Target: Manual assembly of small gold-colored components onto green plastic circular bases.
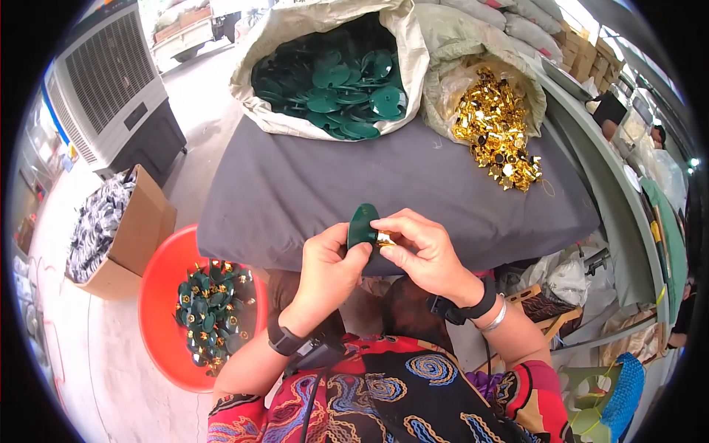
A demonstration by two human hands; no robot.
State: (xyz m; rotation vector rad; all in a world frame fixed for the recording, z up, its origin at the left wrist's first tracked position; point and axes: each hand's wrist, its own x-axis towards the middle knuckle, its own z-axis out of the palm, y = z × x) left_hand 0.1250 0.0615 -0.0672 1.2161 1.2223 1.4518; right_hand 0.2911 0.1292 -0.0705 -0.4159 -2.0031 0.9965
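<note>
My left hand [329, 255] is closed on a dark green plastic disc [361, 224], tilted on edge above the near edge of the grey-covered table. Pinched in my right hand [422, 242] is a small shiny gold piece [384, 238], held against the disc's right face; my fingers partly hide where the two meet. Beyond my hands, a white woven sack [247, 114] lies open with many loose green discs [332, 92] in it. To its right, a second sack [450, 44] spills small gold pieces [496, 122] onto the grey cloth [317, 177].
At the lower left, an orange-red basin [159, 317] holds green discs with gold pieces [210, 310]. Beside it stands a cardboard box [136, 240] of grey-white items, with a large air cooler [111, 81] behind. A blue-and-green chair [617, 399] is at the lower right.
</note>
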